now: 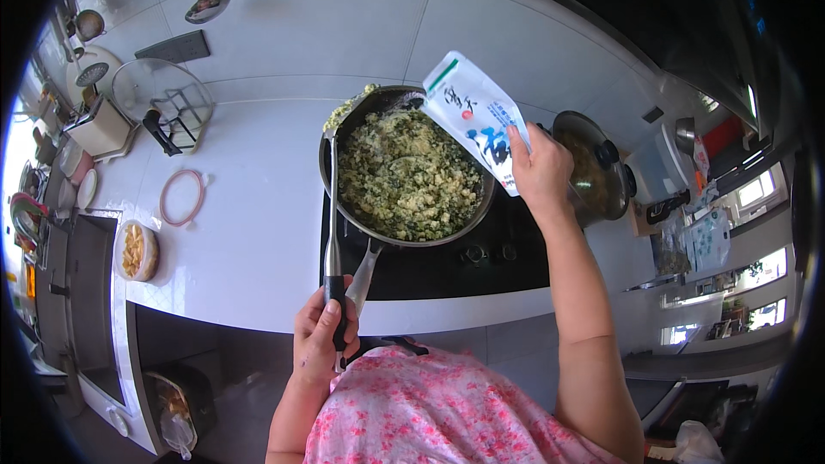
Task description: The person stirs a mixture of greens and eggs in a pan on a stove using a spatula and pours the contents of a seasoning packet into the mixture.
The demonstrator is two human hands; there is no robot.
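My left hand (325,328) grips the black handle of a metal spatula (332,232). Its shaft runs up along the left side of a frying pan (428,243), and its head, coated with bits of food, lies at the pan's upper left rim. Chopped greens mixed with pale yellow crumbly pieces (412,174) fill the pan, which sits on a black cooktop (445,277). In my right hand (544,167) is a white plastic pouch (477,122) with blue print, held by its lower end. The pouch tilts to the upper left, its green-striped end over the pan's upper right edge.
A lidded pot (590,167) stands right of the pan. Leftward on the white counter (245,206) are a pink ring (182,171), a tub of cut yellowish food (137,251) and a glass lid (161,90) on a rack. A ladle (207,6) hangs on the wall.
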